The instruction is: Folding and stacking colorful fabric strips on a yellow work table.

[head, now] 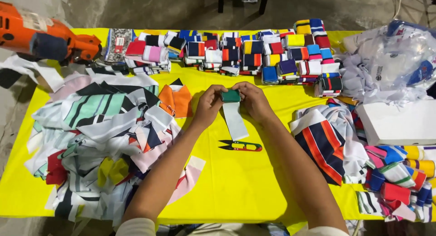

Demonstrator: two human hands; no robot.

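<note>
Both hands meet over the middle of the yellow table [236, 181]. The left hand [208, 105] and the right hand [254, 101] hold together one cloth strip [235, 119], white with a green end. The green end is pinched between the fingertips of both hands, so each hand is closed around that top part. From there the white part hangs down toward the person and lies on the table. Its long axis runs away from the person and back, a little tilted, with the free white end pointing to the person's right side and the green end pointing to the far edge of the table.

Just under the free end lie small thread snips [240, 146], with the points to the left and the red and green handle to the right. They do not touch the strip.

On the left is a loose heap of striped cloth pieces [97, 140]. Along the far edge stand rows of folded strips [240, 52] in many colours. An orange piece [175, 99] lies near the left hand. A white box [399, 122] is on the right.
</note>
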